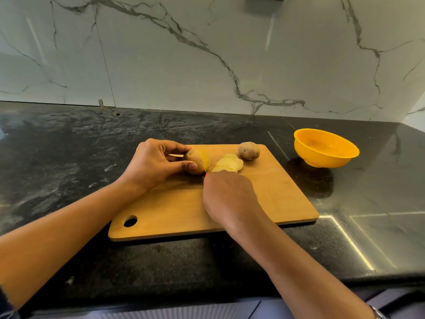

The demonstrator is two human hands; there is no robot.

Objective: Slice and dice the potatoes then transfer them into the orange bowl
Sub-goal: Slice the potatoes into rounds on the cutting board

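Note:
On the wooden cutting board [264,194] my left hand [151,166] grips a partly cut potato [195,160] between fingers and thumb. My right hand [227,196] grips a knife; only a thin blade edge [205,168] and a red bit of handle show, with the blade down through the potato's cut end. Several pale round slices [228,163] lie overlapped just right of the blade. A whole brown potato [249,151] rests at the board's far edge. The orange bowl [326,147] stands on the counter to the right of the board, apparently holding nothing.
The board lies on a black stone counter [69,157] with a white marble wall [207,54] behind it. The board has a hanging hole [130,221] at its near left corner. The counter's front edge runs just below my forearms.

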